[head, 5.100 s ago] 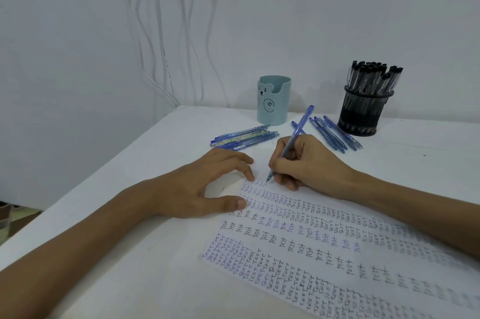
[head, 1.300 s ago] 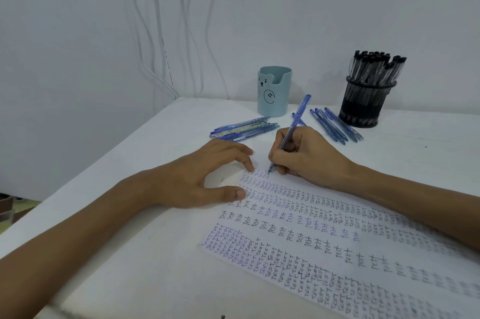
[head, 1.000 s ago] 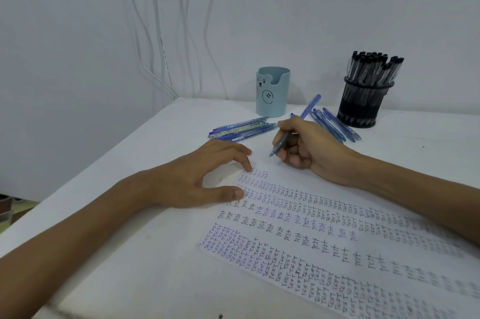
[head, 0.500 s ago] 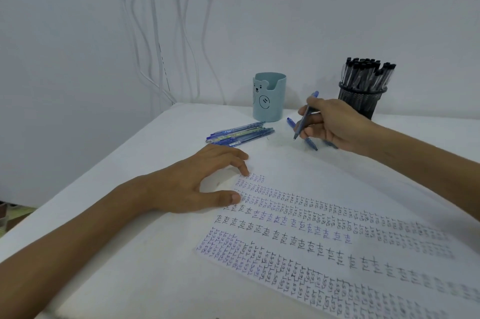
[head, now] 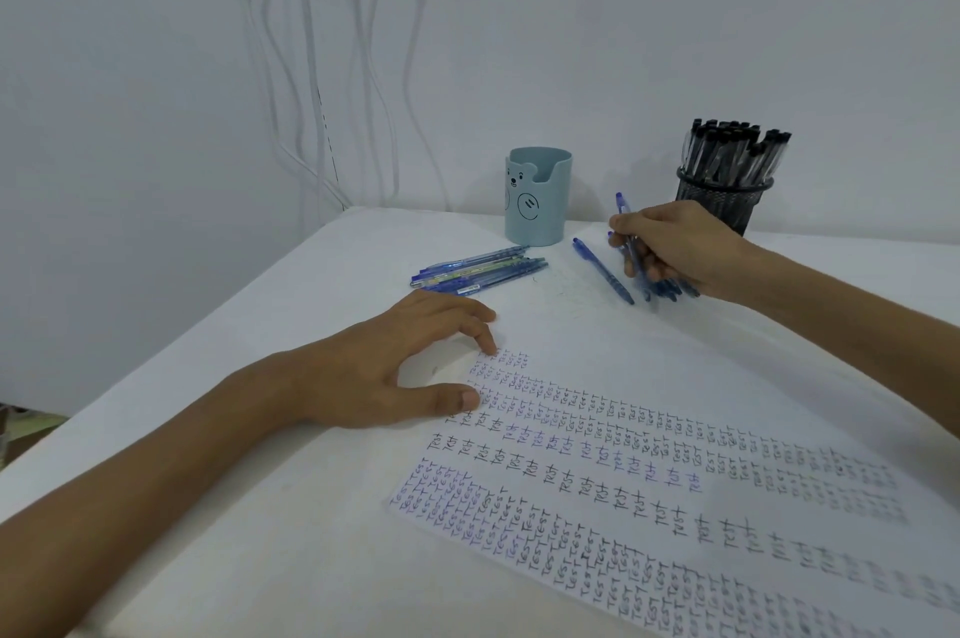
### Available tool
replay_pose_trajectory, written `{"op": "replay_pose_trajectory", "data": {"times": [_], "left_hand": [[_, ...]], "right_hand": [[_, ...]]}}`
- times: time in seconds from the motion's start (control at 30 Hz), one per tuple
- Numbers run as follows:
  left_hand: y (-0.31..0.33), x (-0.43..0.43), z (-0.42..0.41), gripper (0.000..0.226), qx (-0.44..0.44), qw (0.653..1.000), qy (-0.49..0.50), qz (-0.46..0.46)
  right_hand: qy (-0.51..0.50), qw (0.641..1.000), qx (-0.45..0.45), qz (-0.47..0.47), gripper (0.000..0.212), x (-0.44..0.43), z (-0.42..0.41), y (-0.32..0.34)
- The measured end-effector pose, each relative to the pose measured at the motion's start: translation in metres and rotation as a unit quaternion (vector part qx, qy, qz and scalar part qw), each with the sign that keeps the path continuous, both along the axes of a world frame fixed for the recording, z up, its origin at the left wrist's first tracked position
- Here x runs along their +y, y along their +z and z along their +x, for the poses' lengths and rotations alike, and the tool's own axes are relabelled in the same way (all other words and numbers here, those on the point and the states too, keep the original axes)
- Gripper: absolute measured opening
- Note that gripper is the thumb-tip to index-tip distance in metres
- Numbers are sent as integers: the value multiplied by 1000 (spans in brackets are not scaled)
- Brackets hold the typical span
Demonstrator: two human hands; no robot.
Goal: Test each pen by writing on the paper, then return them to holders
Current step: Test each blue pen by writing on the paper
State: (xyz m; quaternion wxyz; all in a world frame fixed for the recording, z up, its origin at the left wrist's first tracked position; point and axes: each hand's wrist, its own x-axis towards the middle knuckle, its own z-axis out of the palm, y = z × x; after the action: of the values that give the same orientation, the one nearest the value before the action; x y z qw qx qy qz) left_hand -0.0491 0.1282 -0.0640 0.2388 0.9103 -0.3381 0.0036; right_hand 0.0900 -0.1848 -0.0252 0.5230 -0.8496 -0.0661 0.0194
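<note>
Gripping one blue pen (head: pixel 623 206), right hand (head: pixel 678 248) — left hand (head: pixel 374 370) splayed on one sheet (head: pixel 649 372), one teal holder (head: pixel 537 203), one mesh holder (head: pixel 723 201).

Soft, cool, rather dim light fills the frame, with only faint shadows. Writing on the paper (head: pixel 623 455) blurs toward the lower right, and the right hand (head: pixel 680 248) is slightly smeared.

Paper (head: pixel 597 523), lower right of frame: word "TEST" handwritten over and over in small capitals, blue and dark ink. Tight slanting rows along lower edge, more in upper band. Between the two, one row of larger handwritten marks, not legible. Cup (head: pixel 537 201), upper centre: drawn bear face, oval with two short strokes.
</note>
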Motion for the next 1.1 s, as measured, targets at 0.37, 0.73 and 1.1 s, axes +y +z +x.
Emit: {"op": "replay_pose_trajectory", "data": {"times": [0.37,0.73,1.1], "left_hand": [[0,0,0,39,7,1000,5,-3],[3,-2,-3,41,7,1000,7,-2],[4,-2,-4,41,5,1000,8,2]], "right_hand": [[-43,891,-218,-397,53,-1,11,-15],[19,882,-268,-388,6,4,1,-22],[196,826,-403,-343,23,55,-19,-27]]}}
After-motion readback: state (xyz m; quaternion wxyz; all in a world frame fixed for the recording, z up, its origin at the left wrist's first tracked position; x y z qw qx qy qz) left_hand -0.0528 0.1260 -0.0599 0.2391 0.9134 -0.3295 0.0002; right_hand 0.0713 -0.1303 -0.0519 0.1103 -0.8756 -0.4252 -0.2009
